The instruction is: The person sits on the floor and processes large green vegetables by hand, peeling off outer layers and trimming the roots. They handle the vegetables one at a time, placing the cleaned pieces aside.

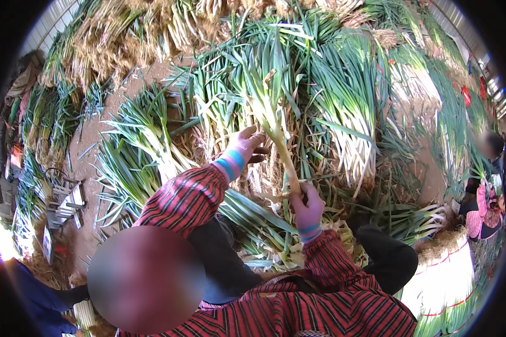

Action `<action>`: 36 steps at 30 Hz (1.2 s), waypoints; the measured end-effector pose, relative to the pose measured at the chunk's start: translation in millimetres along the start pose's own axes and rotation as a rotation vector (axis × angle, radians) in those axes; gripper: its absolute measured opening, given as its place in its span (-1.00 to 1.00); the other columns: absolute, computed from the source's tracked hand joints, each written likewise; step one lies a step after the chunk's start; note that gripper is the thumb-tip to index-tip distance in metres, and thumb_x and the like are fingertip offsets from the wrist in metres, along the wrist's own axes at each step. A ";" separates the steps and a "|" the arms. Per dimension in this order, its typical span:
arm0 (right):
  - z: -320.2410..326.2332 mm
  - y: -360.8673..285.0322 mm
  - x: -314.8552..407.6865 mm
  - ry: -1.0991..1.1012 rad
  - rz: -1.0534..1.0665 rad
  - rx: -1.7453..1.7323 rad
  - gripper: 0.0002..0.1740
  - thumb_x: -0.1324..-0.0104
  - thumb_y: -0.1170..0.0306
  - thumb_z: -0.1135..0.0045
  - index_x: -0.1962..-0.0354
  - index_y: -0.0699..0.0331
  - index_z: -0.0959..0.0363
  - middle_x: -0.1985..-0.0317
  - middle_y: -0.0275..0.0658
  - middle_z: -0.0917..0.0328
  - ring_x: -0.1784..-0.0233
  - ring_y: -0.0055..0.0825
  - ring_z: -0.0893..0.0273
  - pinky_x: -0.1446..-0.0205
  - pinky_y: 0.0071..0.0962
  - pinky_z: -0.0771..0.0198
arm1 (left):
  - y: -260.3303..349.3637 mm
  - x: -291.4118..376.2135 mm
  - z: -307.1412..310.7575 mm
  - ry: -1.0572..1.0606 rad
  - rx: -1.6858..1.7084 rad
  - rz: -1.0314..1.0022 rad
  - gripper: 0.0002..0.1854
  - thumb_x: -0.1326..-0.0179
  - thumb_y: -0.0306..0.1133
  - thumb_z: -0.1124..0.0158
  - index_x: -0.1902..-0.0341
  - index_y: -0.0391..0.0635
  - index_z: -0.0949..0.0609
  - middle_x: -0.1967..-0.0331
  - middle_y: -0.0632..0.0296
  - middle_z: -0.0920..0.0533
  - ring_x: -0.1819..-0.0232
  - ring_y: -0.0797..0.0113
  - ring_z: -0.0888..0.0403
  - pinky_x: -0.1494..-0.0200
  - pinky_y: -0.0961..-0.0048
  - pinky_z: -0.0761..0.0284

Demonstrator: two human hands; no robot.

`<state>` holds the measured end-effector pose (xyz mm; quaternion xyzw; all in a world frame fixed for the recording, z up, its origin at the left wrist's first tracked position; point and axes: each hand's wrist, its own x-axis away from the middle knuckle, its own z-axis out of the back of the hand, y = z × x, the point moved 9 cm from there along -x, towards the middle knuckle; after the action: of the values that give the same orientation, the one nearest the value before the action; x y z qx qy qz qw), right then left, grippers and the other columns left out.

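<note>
A thick green onion (285,156) stands slanted before me, its leafy top up and away from me. My right hand (308,207), in a pinkish glove with a blue-striped cuff, grips its lower end. My left hand (248,145), gloved alike, is just left of the stalk with fingers apart; whether a fingertip touches the stalk I cannot tell. Behind the hands lies a pile of green onions (215,99) with dry roots and husks. A cleaner bunch with white stalks (354,147) lies to the right, and another leafy bunch (152,130) to the left.
Loose leaves and peeled husks (341,236) lie near my knees. A bundle tied with red string (442,274) is at the lower right. A metal rack-like object (69,202) stands left. Co-workers are at the right edge (485,210) and lower left (38,295).
</note>
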<state>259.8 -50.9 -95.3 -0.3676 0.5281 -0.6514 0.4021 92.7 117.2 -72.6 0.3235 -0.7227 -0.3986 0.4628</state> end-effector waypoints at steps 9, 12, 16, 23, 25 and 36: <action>40.5 -54.9 56.9 0.008 0.155 -0.066 -0.68 -0.19 0.53 -0.21 0.08 0.45 -0.45 0.33 -0.26 -0.55 0.35 -0.64 -0.49 0.25 -0.58 -0.44 | -12.0 61.1 -53.0 0.033 -0.406 0.026 -0.84 -0.36 -0.34 -0.06 0.21 -0.09 -0.60 0.46 0.23 -0.63 0.57 0.47 -0.53 0.55 0.58 -0.48; 45.3 -50.4 53.3 0.014 0.231 -0.027 -0.69 -0.19 0.51 -0.22 0.11 0.44 -0.45 0.31 -0.22 -0.56 0.36 -0.58 -0.52 0.26 -0.54 -0.46 | -112.2 86.6 -91.7 -0.582 -1.826 -0.110 -0.74 -0.30 -0.23 -0.05 0.24 -0.16 -0.62 0.36 0.10 -0.68 0.27 0.17 -0.70 0.18 0.21 -0.64; 39.4 -54.6 55.3 0.026 0.415 0.091 -0.68 -0.11 0.59 -0.24 0.14 0.41 -0.46 0.35 -0.26 -0.49 0.43 -0.64 -0.43 0.35 -0.62 -0.36 | -73.9 81.2 -45.5 -0.096 -1.254 -0.176 -0.68 -0.22 -0.21 -0.15 0.04 -0.11 -0.63 0.33 -0.01 -0.66 0.21 0.14 -0.66 -0.03 0.18 -0.54; 5.2 -24.8 61.5 -0.175 0.499 0.249 -0.73 -0.14 0.50 -0.26 0.18 0.37 -0.49 0.32 -0.18 -0.52 0.42 -0.43 -0.50 0.30 -0.51 -0.43 | 1.5 25.0 51.1 -0.035 0.815 -0.382 -0.75 -0.22 -0.44 -0.14 0.02 -0.13 -0.51 0.18 0.25 -0.57 0.17 0.31 -0.55 -0.01 0.28 -0.50; -12.5 -30.4 41.7 -0.220 0.481 0.198 -0.75 -0.16 0.48 -0.20 0.18 0.37 -0.49 0.32 -0.19 -0.53 0.40 -0.43 -0.52 0.26 -0.51 -0.43 | 17.4 40.9 33.0 -0.010 0.736 -0.460 -0.82 -0.22 -0.43 -0.14 0.10 -0.15 -0.53 0.25 0.23 -0.58 0.23 0.28 -0.57 0.03 0.30 -0.52; -120.3 -19.9 -57.9 -0.339 -0.138 -0.659 -0.72 -0.32 0.30 -0.12 0.17 0.34 -0.58 0.40 -0.29 -0.61 0.37 -0.52 -0.54 0.26 -0.50 -0.41 | 33.0 64.2 7.6 -0.301 0.460 -0.589 -0.83 -0.26 -0.46 -0.15 0.09 -0.20 -0.53 0.23 0.19 -0.58 0.17 0.23 -0.55 -0.01 0.24 -0.51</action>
<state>171.9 51.6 -99.6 -0.6146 0.6092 -0.4020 0.2992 59.1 81.3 -19.2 0.5496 -0.7293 -0.3850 0.1332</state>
